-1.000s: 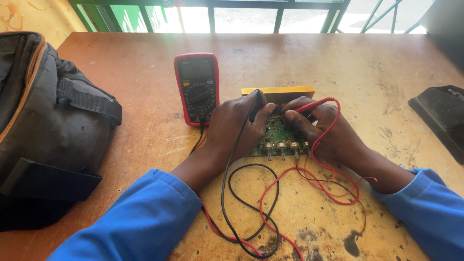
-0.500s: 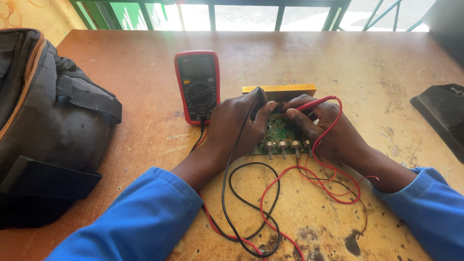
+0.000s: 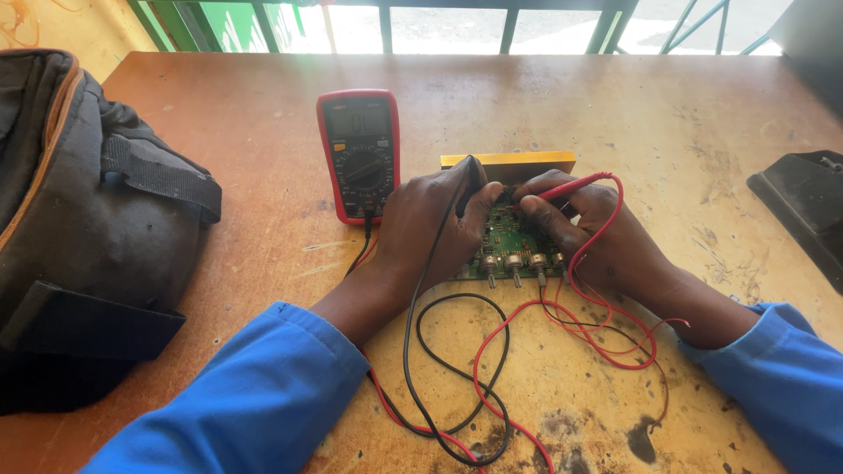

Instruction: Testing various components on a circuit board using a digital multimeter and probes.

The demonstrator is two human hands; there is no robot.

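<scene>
A green circuit board (image 3: 512, 243) with a row of knobs along its near edge lies on the wooden table (image 3: 615, 114), against a yellow strip (image 3: 509, 161). My left hand (image 3: 430, 224) grips a black test probe (image 3: 471, 173) and rests on the board's left part. My right hand (image 3: 597, 230) grips a red test probe (image 3: 575, 185), its tip down on the board. A red multimeter (image 3: 360, 154) stands just left of the board. Black and red leads (image 3: 474, 377) loop over the table toward me.
A large black bag (image 3: 83, 228) fills the table's left side. A dark flat object (image 3: 803, 206) lies at the right edge. Green window bars (image 3: 509, 22) run behind the table's far edge. Dark stains mark the near tabletop.
Both hands stay on the board with the probes; only the view has shifted slightly. The leads lie as before.
</scene>
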